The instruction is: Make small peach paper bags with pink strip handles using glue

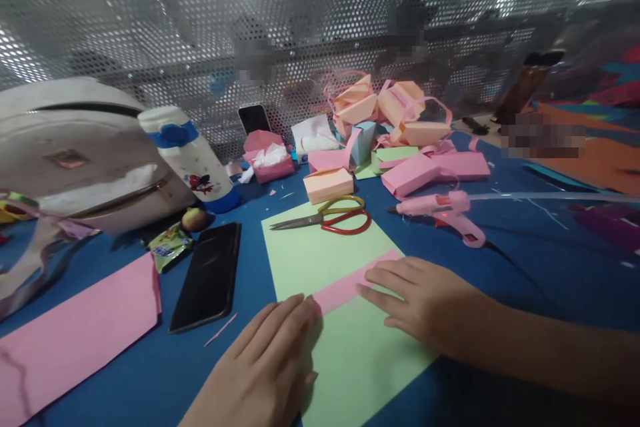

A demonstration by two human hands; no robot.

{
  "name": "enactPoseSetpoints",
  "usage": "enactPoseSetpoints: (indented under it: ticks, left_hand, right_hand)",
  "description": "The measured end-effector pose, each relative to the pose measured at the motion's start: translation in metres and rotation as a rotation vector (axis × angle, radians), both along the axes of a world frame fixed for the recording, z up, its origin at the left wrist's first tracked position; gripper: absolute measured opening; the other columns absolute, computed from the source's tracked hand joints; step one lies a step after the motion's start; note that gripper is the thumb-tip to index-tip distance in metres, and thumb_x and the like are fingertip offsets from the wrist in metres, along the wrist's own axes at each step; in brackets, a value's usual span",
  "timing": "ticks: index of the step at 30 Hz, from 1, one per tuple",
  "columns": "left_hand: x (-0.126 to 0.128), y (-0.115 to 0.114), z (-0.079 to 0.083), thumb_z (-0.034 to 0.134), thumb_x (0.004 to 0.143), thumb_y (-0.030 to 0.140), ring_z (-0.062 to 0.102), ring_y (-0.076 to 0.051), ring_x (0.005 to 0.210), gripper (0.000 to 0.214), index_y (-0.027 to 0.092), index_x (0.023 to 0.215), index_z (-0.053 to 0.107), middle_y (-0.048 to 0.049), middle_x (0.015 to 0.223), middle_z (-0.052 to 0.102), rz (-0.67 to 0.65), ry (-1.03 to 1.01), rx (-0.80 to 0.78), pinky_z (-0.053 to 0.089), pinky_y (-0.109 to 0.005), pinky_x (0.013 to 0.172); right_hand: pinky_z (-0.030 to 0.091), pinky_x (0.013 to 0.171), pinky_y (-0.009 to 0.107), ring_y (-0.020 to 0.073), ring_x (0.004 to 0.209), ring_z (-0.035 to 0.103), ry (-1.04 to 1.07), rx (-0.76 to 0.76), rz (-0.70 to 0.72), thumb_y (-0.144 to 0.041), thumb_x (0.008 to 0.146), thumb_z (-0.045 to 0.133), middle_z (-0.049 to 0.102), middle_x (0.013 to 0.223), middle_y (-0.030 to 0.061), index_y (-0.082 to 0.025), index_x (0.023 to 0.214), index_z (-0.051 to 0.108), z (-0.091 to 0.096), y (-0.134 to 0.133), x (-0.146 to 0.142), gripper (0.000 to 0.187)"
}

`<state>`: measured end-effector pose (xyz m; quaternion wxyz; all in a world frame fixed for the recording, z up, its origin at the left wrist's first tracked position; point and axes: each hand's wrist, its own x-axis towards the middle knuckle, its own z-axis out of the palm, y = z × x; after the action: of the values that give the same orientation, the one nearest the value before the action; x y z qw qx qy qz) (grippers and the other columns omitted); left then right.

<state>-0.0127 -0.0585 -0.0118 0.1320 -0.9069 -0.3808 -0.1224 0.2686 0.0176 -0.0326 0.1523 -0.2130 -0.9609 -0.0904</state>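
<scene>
A light green paper sheet (320, 257) lies on the blue table in front of me. Across it runs a narrow pink paper strip (345, 288). My left hand (270, 360) rests flat on the sheet, its fingertips touching the strip's near end. My right hand (420, 303) lies flat over the strip's far part, fingers stretched out and pressing down. Neither hand grips anything. Scissors with red and yellow handles (333, 217) lie at the sheet's far edge.
A pink glue gun (443, 210) lies to the right. A black phone (207, 277), a large pink sheet (75, 333), a snack packet (169, 245), a white bottle (193, 157) and a grey bag (75, 147) sit left. Folded paper boxes (400, 120) pile up behind.
</scene>
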Motion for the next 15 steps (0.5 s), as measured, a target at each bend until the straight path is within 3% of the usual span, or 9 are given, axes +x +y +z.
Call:
enactPoseSetpoints:
  ticks: [10, 15]
  left_hand:
    - [-0.025, -0.011, 0.007, 0.043, 0.095, 0.021, 0.066, -0.021, 0.112, 0.037, 0.017, 0.127, 0.062, -0.0059, 0.121, 0.071, 0.015, 0.128, 0.057, 0.055, -0.028, 0.092]
    - [-0.025, -0.010, 0.010, 0.045, 0.092, 0.019, 0.065, -0.023, 0.114, 0.037, 0.020, 0.125, 0.063, -0.0069, 0.123, 0.069, 0.020, 0.126, 0.017, 0.055, -0.029, 0.093]
  right_hand:
    - [0.046, 0.079, 0.037, 0.0251, 0.098, 0.062, -0.021, 0.009, 0.064, -0.042, 0.091, 0.065, 0.071, 0.112, 0.0128, -0.009, 0.118, 0.064, 0.009, -0.002, -0.014, 0.043]
    - [0.044, 0.078, 0.039, 0.0259, 0.102, 0.057, -0.084, -0.073, 0.202, -0.044, 0.098, 0.054, 0.065, 0.122, 0.0145, -0.007, 0.135, 0.051, 0.008, -0.003, -0.035, 0.053]
